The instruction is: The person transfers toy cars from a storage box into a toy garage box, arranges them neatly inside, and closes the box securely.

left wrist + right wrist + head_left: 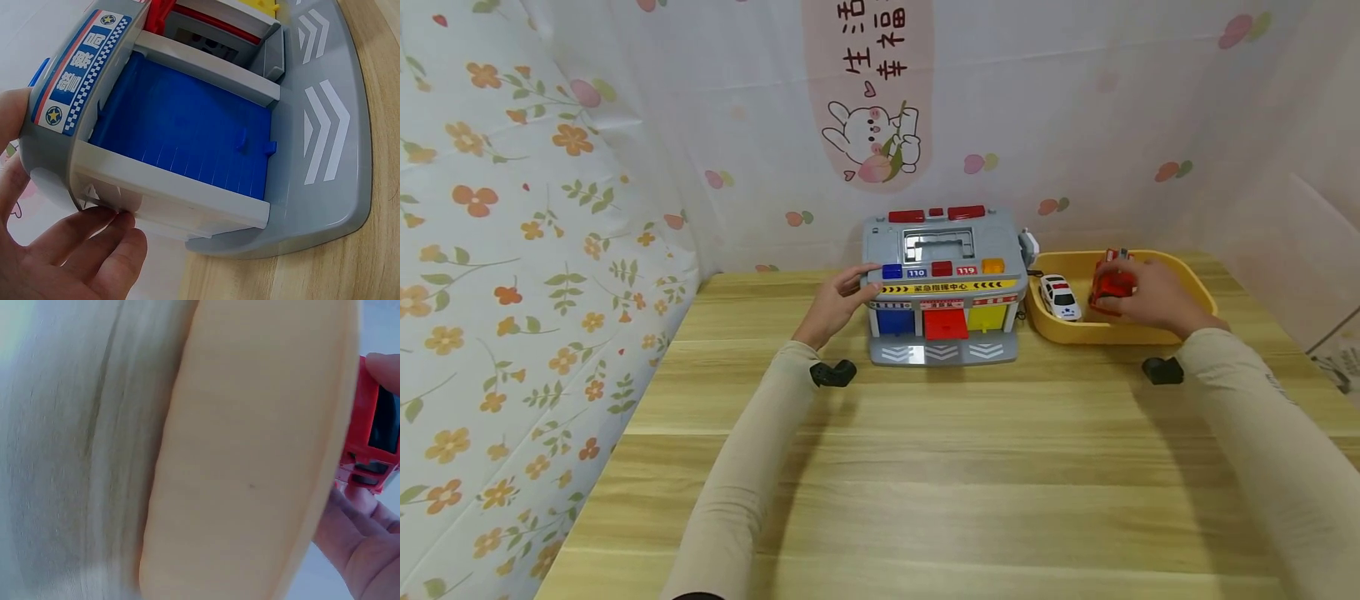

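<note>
A grey toy emergency station [940,250] stands on the table, its blue door [194,125] and yellow door [987,317] down, the red door [945,323] swung outward. My left hand [838,304] grips the station's left end, with curled fingers [94,250] against the side wall below the roof edge. Over the yellow tray [1105,333] at the right, my right hand [1153,292] holds a red toy fire truck [369,425] between thumb and fingers. A white toy police car [1060,297] lies in the tray's left part.
Behind the wooden table [925,467] hangs a white printed curtain [745,108]; a flowered one [520,317] covers the left side. A white-and-grey part [1030,246] sticks out of the station's right end, close to the tray. Black wrist mounts [833,373] sit under both wrists.
</note>
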### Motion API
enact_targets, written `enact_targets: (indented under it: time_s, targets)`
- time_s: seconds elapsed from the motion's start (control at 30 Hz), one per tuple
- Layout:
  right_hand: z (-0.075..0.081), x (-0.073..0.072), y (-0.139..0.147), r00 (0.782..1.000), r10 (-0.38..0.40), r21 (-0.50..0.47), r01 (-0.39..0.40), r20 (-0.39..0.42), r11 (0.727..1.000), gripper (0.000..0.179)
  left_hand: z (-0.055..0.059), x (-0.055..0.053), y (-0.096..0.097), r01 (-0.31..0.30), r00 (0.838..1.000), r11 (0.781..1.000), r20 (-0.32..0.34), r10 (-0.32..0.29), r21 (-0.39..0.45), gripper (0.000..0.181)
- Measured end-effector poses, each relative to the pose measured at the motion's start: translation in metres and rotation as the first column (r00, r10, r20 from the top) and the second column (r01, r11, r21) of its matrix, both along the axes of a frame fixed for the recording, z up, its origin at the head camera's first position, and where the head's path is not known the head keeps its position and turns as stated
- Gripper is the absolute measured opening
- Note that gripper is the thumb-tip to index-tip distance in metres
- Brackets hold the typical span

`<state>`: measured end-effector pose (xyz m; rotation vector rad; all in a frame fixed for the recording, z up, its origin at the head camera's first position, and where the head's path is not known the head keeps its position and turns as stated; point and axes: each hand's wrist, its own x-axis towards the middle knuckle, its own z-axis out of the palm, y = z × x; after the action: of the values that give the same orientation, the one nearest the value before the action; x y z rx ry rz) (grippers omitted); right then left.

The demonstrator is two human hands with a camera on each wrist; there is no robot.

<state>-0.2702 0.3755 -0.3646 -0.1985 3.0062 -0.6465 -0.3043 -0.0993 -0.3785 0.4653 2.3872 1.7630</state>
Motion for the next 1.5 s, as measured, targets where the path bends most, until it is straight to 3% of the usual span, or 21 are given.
enact_targets:
  time_s: [0.37, 0.63, 0.73, 1.1, 1.27, 1.5]
  targets:
    - [0.003, 0.014, -0.005, 0.999, -0.036, -0.21, 0.027, -0.041, 0.977, 0.049, 0.0, 0.0, -0.001, -0.01, 1.0, 1.0, 0.006, 0.01, -0.005, 0.043]
    - [0.001, 0.025, -0.016, 0.997, -0.064, -0.206, 0.053, -0.048, 0.977, 0.052, 0.001, 0.001, 0.0, -0.012, 1.0, 1.0, 0.001, 0.012, -0.004, 0.043]
    - [0.002, 0.03, -0.023, 0.994, -0.097, -0.244, 0.085, -0.04, 0.966, 0.055, 0.001, 0.001, 0.0, -0.012, 1.0, 1.0, 0.007, 0.012, -0.003, 0.043]
    - [0.009, 0.052, -0.041, 0.998, -0.06, -0.463, 0.06, 0.016, 0.884, 0.054, 0.002, 0.0, 0.002, -0.012, 0.999, 1.0, 0.042, 0.012, -0.004, 0.045]
    - [0.008, 0.059, -0.048, 0.996, -0.007, -0.595, 0.059, 0.089, 0.802, 0.055, 0.001, 0.001, 0.001, -0.022, 0.999, 1.0, 0.029, 0.022, -0.001, 0.044]
    - [0.007, 0.07, -0.059, 0.995, 0.017, -0.643, 0.053, 0.102, 0.764, 0.049, 0.001, 0.002, 0.001, -0.011, 1.0, 1.0, 0.022, 0.01, 0.017, 0.044]
